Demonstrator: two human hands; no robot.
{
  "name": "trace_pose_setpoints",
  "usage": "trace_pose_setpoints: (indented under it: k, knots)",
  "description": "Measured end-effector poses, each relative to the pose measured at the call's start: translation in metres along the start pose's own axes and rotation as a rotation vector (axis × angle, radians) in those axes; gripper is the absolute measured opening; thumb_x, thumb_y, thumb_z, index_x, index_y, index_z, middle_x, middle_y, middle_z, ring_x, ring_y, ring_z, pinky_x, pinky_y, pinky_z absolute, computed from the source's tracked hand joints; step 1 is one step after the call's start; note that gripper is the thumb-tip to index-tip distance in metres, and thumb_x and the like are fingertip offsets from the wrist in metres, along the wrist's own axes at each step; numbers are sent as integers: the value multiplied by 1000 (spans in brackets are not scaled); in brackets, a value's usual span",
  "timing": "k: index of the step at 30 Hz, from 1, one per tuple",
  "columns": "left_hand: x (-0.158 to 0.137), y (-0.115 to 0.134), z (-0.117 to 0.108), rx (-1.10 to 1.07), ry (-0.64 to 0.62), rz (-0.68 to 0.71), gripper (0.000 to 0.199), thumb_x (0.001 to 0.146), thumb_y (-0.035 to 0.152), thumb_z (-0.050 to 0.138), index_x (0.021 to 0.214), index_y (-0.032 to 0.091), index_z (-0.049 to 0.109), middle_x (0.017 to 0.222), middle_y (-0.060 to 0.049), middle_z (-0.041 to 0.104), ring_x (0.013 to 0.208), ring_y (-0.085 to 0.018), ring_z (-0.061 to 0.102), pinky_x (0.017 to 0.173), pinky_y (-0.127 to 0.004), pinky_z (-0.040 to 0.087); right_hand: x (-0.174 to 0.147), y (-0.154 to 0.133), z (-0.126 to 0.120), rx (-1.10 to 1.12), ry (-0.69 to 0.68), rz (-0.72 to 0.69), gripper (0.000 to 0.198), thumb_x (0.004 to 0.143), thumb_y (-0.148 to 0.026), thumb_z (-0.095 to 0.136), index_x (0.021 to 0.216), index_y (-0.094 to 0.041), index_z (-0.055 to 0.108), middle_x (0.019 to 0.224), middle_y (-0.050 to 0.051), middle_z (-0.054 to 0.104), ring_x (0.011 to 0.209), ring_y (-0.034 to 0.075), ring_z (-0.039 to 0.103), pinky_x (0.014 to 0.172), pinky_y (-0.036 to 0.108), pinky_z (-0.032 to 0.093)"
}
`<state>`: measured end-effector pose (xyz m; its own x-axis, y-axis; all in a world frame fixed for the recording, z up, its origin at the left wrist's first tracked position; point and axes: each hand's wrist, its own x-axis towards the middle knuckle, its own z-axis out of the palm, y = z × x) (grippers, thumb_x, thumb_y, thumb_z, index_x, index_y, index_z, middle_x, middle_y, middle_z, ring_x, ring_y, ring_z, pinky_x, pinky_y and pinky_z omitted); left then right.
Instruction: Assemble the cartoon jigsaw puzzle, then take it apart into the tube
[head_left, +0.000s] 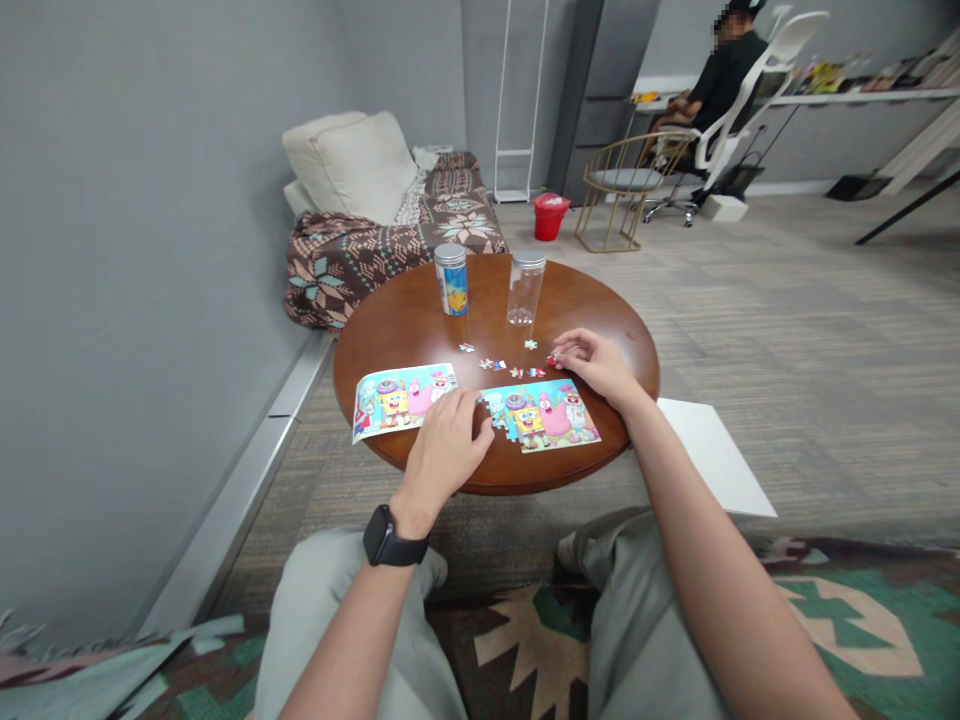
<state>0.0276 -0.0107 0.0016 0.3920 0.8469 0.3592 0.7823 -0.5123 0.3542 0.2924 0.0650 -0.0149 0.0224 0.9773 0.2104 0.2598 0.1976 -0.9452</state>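
Observation:
A partly assembled jigsaw puzzle point(555, 415) with cartoon figures lies on the round wooden table point(405, 300), its left edge ragged. To its left is a printed reference sheet point(397, 400) with the same picture, its left end curling up. My left hand point(448, 435) lies flat between the two, fingers stretched out over the sheet's right end and near the puzzle's upper left. Above the puzzle's right side, my right hand point(589, 362) pinches a small red and white puzzle piece point(553, 359). Several loose puzzle pieces point(493, 365) are scattered just beyond the puzzle.
Toward the table's far side stand a printed canister point(452, 280) and a clear lidded jar point(526, 288). A white board point(712, 455) sits low at the right. Beyond are a covered couch point(375, 245), a red bin point(550, 216) and a seated person point(724, 75).

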Motion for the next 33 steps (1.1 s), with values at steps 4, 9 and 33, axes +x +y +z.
trace_pose_setpoints:
  k: [4,9,33]
  knots:
    - [0,-1,1,0,12,5,13,89,19,52,102,19,52,102,-8,62,99,-25,60,90,-42,50,1,2,0,2,-7,-11,28,71,-37,73,90,-20,61,76,2,68,61,14,63,62,29,54]
    - [0,-1,1,2,11,5,13,89,19,52,102,19,52,101,-8,62,99,-25,60,90,-42,50,2,7,-2,5,2,-15,35,69,-38,75,95,-20,60,77,2,69,60,15,62,60,30,53]
    - [0,-2,2,-1,-1,2,13,89,19,52,102,18,53,104,-10,63,101,-26,60,91,-42,50,-1,1,0,28,-8,34,40,62,-46,84,84,-19,63,89,8,74,84,22,72,83,38,58]
